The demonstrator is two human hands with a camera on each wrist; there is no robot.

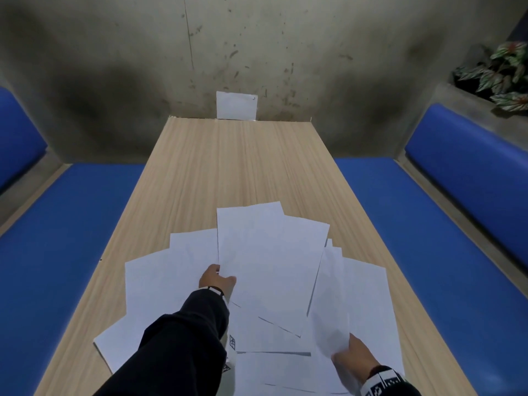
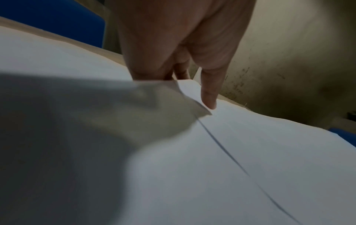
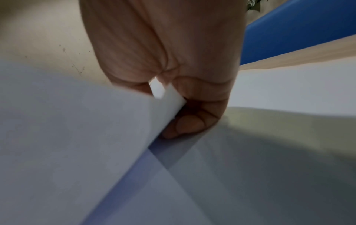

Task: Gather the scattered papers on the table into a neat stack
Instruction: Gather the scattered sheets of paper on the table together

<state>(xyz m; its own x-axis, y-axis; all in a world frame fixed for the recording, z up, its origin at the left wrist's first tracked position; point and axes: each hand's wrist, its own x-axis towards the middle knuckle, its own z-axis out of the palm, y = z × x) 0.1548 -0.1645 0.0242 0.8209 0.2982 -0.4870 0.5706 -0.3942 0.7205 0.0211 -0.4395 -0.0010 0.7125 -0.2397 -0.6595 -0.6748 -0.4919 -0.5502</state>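
Several white papers (image 1: 183, 270) lie fanned and overlapping on the near half of the wooden table (image 1: 228, 167). My left hand (image 1: 218, 278) grips the left edge of the middle sheets (image 1: 271, 252), which stand slightly raised above the others. In the left wrist view its thumb (image 2: 209, 97) lies on top of a sheet (image 2: 250, 144) while its fingers go under a lifted corner. My right hand (image 1: 350, 357) holds the near edge of a right-hand sheet (image 1: 360, 295). The right wrist view shows that hand (image 3: 163, 53) pinching a curled sheet (image 3: 77, 121).
A small white sheet (image 1: 236, 105) leans against the stained concrete wall at the table's far end. Blue padded benches (image 1: 71, 224) (image 1: 428, 224) run along both sides of the table. A potted plant (image 1: 503, 72) sits on the ledge at the far right.
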